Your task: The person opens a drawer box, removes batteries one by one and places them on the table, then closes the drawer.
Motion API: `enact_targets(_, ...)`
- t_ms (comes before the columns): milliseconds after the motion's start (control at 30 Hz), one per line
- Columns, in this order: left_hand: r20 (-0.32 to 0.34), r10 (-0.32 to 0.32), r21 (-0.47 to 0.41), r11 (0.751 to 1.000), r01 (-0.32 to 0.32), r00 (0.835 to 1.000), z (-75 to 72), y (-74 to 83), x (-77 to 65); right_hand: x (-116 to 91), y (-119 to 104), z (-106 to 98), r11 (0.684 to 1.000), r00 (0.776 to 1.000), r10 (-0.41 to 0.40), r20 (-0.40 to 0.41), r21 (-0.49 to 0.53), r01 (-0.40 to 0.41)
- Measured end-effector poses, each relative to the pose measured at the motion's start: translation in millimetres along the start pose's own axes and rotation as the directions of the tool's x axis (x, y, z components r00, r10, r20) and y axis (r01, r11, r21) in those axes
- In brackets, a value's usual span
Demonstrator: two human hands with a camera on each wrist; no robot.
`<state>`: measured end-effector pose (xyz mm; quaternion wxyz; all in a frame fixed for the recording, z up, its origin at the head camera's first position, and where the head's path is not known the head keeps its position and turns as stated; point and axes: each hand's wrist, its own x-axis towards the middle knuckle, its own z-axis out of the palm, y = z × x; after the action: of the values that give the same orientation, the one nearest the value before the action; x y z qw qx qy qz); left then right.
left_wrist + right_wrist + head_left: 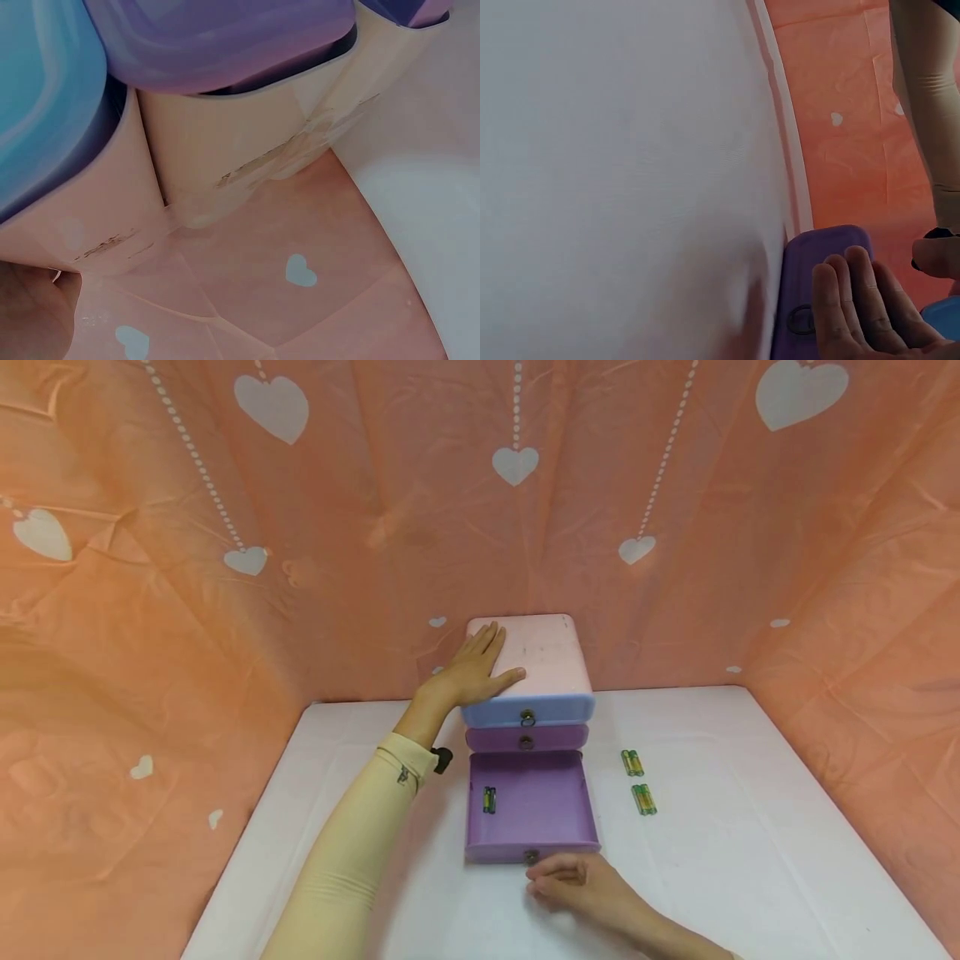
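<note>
A small chest of drawers (540, 652) with a pink top stands at the back of the table. My left hand (471, 675) rests on its top with the fingers spread; part of that hand shows at the lower left of the left wrist view. The bottom purple drawer (551, 810) is pulled out, with a pair of batteries (489, 800) lying inside at its left. Just in front of it is my right hand (581, 885), its fingers loosely bent beside the drawer's ring pull (800, 320) and holding nothing. Whether it touches the drawer front, I cannot tell.
Two more pairs of green batteries, a rear pair (632, 763) and a front pair (643, 799), lie to the right of the drawer. Above the open drawer are a closed blue drawer (495, 712) and a purple middle drawer (487, 740). Orange heart-patterned cloth (412, 568) surrounds the white table (750, 860).
</note>
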<state>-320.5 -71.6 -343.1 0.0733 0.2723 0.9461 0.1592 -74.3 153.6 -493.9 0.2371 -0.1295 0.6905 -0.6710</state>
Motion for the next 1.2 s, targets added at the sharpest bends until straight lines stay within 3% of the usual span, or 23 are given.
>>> enact_targets(267, -0.003, 0.0, 0.002, 1.0, 0.0, 1.0, 0.4, -0.2, 1.4, 4.5, -6.5, -1.3, 0.985, 0.993, -0.115, 0.002, -0.132, 0.114)
enact_targets(833, -0.007, 0.005, 0.009, 1.0, -0.005, 1.0, 1.1, -2.0, 2.0, 16.2, -22.8, -2.0, 0.958, 0.979, -0.192, -0.072, -0.232, 0.171)
enact_targets(1200, -0.014, 0.029, 0.008, 1.0, -0.029, 0.999, -0.5, -0.9, 1.3, 29.9, -27.3, -6.1, 0.898, 0.935, -0.339, -0.105, -0.334, 0.288)
